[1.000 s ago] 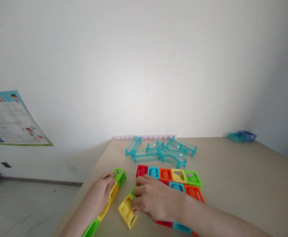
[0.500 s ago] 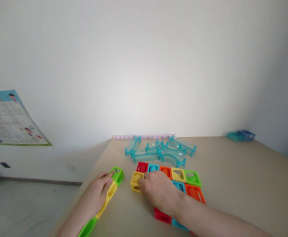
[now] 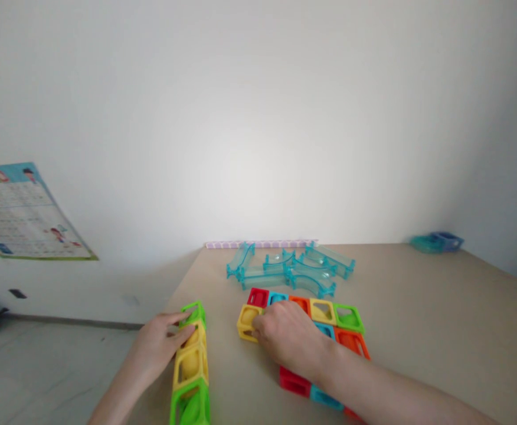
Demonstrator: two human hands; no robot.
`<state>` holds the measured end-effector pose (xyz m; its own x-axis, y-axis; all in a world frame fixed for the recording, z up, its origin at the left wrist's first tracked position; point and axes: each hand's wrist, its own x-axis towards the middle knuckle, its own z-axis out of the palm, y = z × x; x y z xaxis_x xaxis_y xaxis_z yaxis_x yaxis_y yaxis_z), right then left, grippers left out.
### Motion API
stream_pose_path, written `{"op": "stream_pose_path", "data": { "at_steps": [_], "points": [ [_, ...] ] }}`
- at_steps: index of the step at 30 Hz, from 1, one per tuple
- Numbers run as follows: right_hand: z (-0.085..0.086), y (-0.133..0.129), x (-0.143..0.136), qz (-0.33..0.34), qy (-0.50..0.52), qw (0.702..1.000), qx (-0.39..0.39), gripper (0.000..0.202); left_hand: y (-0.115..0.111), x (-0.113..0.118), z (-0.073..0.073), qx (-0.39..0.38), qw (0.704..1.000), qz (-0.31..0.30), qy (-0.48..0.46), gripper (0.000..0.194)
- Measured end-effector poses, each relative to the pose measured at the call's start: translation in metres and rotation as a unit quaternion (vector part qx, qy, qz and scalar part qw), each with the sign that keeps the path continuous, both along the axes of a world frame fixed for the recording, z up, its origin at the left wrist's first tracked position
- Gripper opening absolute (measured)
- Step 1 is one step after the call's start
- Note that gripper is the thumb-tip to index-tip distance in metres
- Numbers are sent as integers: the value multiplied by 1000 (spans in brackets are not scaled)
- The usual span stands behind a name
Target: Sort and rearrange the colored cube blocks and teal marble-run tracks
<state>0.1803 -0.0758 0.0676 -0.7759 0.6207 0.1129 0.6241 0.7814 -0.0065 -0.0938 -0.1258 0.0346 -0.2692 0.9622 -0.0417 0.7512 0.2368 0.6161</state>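
A row of green and yellow hollow cube blocks lies along the table's left side, running towards me. My left hand grips its far end, with fingers on the green and first yellow block. To the right, a cluster of red, blue, orange, yellow and green blocks sits together on the table. My right hand is closed over the cluster's left part, its fingertips on a yellow block at the edge. The hand and forearm hide several blocks beneath them. A gap of bare table separates row and cluster.
Clear blue track pieces lie behind the cluster. A purple patterned strip runs along the wall. Blue and teal containers stand at the far right corner. A poster hangs at left, beyond the table's left edge.
The green and yellow row has swung from a slant to nearly straight towards me, its far end moving left with my left hand. My right hand stays at the yellow block.
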Motion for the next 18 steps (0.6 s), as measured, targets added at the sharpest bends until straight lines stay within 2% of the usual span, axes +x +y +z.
{"op": "stream_pose_path", "data": {
  "at_steps": [3,7,9,11,14,16,18],
  "points": [
    [8,4,4,-23,13,1000,-2,22,-4,8,0,5,1000,29,10,56],
    [33,4,15,-48,38,998,-1,25,-13,18,9,6,991,25,132,40],
    [43,-5,19,-33,55,998,6,24,-19,23,11,-2,984,16,179,32],
    [43,-21,17,14,65,998,13,22,-24,28,8,-6,978,0,209,28],
    [16,-46,1,129,66,987,68,26,-29,33,0,-4,977,-45,208,31],
    [-13,-57,-14,152,78,975,144,20,-31,36,-4,-9,978,-62,197,33],
    [-39,-61,-27,134,107,964,204,18,-32,39,-5,-14,978,-69,195,34]
  ]
}}
